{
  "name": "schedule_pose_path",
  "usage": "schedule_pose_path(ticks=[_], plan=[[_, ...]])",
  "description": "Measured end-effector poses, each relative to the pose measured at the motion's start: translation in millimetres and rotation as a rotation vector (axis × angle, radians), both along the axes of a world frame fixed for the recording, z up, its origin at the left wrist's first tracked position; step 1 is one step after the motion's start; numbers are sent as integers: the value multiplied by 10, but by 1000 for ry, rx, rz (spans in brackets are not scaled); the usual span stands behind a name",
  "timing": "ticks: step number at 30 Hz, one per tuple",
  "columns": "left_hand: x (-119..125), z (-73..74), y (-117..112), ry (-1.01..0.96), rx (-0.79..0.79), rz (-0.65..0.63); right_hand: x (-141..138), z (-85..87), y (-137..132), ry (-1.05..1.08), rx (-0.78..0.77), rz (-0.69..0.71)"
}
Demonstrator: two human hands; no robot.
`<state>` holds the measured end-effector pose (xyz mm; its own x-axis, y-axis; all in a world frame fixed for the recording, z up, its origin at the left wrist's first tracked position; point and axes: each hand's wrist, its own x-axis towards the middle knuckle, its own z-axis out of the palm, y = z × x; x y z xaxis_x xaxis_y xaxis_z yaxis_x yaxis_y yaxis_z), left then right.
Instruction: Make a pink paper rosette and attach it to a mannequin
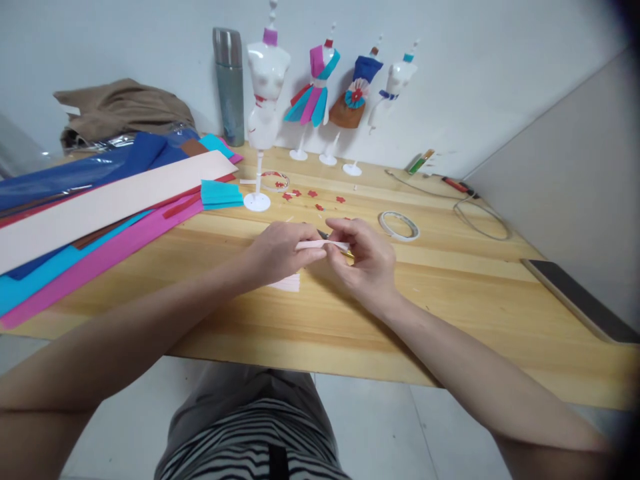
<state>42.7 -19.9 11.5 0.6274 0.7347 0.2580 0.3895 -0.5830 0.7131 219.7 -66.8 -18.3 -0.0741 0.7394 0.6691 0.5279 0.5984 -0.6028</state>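
Pink paper strip [323, 245] is held just above the bench [450, 280], the fingers of our left hand [280, 253] and right hand [363, 261] pinched shut on it. By the wall, the striped-skirt mannequin [315, 87] and the blue-bodice mannequin [356, 93] look fully dressed. The nearest mannequin [267, 80] wears only a collar and a red band, so we judge most of its dressing remains. We see one container, a capped steel flask [229, 83], its contents hidden.
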Motion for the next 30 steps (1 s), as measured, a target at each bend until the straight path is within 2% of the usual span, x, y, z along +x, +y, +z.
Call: schedule_pose_path(ticks=[4,9,16,18,22,24,26,28,30], plan=[[2,-2,9,19,50,-16,12,-1,23,5,24,34],[11,6,8,36,91,-38,17,27,-3,-3,-51,100],[-11,13,28,-73,17,-51,91,92,44,-6,-99,-17],[-32,-2,64,-86,-28,-18,184,161,112,-138,-147,-121],[-77,-49,149,-102,-27,36,381,289,226,-717,-403,-337],[-94,-66,177,-125,4,63,440,306,234,-920,-527,-333],[-100,-76,188,-141,13,90,464,298,220,-1017,-596,-256],[-94,-79,185,-154,-26,111,457,287,205,-1036,-625,-201],[-77,-71,176,-181,-139,139,428,290,207,-1009,-665,-204]])
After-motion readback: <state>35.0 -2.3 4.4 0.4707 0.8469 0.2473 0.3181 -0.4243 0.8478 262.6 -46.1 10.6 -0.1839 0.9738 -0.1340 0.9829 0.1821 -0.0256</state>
